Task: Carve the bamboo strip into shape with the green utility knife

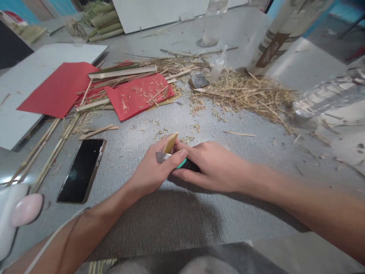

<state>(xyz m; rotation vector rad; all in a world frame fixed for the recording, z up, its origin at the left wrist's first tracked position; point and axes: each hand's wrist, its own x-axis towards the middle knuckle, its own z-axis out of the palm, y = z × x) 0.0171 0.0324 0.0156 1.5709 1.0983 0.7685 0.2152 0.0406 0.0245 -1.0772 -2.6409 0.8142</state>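
Observation:
My left hand point(154, 171) holds a short pale bamboo piece point(170, 143) upright on the grey table point(176, 217), with its thumb pressed over a knife blade. My right hand point(211, 165) grips the utility knife point(171, 159), whose black and teal handle shows between the fingers. The metal blade sticks out to the left against the base of the bamboo piece. Both hands touch each other near the table's middle.
A black phone point(81, 169) lies left of my hands. Red paper sheets point(138, 95) and long bamboo strips point(57, 142) lie beyond it. A heap of shavings point(251, 93), a small glue bottle point(217, 65) and plastic bottles point(327, 97) sit at the back right.

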